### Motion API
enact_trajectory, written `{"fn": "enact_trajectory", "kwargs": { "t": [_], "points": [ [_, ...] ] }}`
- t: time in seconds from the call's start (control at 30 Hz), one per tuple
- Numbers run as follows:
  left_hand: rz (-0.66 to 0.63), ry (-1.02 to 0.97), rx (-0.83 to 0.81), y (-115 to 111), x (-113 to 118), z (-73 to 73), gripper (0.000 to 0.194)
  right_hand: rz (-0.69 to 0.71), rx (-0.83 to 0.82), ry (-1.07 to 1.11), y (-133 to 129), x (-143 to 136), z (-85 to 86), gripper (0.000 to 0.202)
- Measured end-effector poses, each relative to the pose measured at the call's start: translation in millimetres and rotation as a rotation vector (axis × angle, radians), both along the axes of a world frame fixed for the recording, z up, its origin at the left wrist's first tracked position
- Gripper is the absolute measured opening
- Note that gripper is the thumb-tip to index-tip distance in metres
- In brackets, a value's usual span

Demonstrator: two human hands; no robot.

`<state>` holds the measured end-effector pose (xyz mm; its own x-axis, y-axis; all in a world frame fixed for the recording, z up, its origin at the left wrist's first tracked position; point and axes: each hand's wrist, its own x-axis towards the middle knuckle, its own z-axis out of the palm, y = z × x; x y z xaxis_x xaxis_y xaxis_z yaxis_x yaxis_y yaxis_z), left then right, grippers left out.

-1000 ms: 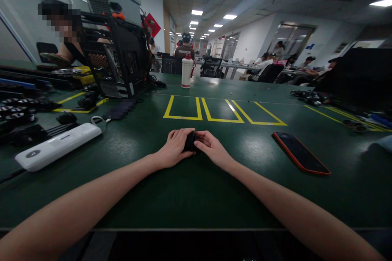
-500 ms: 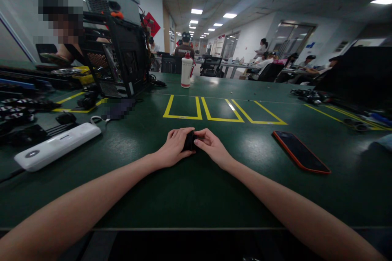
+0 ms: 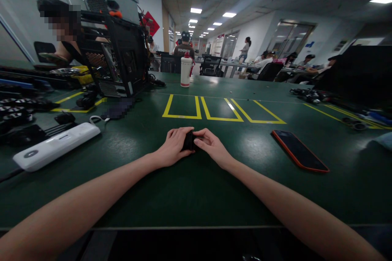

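Little has changed at the centre of the frame: the left hand [image 3: 173, 147] stays wrapped round the black block [image 3: 188, 142] in the same spot, while the right hand's [image 3: 212, 149] index finger has arched slightly. Its thumb and fingertips meet the block's right edge; whether they grip it, I cannot tell. The green worktop [image 3: 190, 195] bears yellow tape [image 3: 183, 116] above centre, a phone [image 3: 300, 151] at right, a power strip [image 3: 61, 144] at left. Upper right, a distant person [image 3: 244, 53] has moved leftward.
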<state>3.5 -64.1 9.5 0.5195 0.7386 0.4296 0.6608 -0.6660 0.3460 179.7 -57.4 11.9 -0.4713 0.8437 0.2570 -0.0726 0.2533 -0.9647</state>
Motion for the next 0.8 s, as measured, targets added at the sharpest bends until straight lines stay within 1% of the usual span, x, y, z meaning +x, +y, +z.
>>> {"fn": "enact_trajectory", "kwargs": {
  "t": [0.1,0.2,0.3,0.37,0.43,0.5,0.67,0.8],
  "points": [
    [0.001,-0.006,0.011,0.8,0.4,-1.2,0.062,-0.044,0.026,-0.017,2.3,-0.7,-0.5,0.020],
    [-0.006,-0.007,0.017,1.0,0.3,-1.4,0.061,-0.066,0.002,-0.039,4.3,-0.4,-1.3,0.030],
    [-0.009,-0.001,0.019,0.8,0.1,-0.6,0.061,-0.043,-0.027,-0.062,4.2,0.8,-1.6,0.032],
    [-0.011,0.002,0.017,0.6,-0.1,-0.1,0.061,-0.005,-0.030,-0.041,2.7,1.4,-1.5,0.030],
    [-0.015,0.006,0.012,0.5,-0.2,0.1,0.060,0.027,-0.026,-0.012,0.9,1.7,-1.2,0.032],
    [-0.014,0.008,0.011,0.5,-0.3,0.0,0.059,0.031,-0.017,-0.001,-0.4,1.5,-0.8,0.031],
    [-0.005,0.005,0.020,0.4,0.2,-0.3,0.060,-0.049,0.026,-0.034,1.3,-0.9,-0.6,0.021],
    [-0.013,0.004,0.017,0.3,0.4,0.2,0.061,-0.086,0.042,-0.074,4.3,-1.1,-1.6,0.025]
  ]
}}
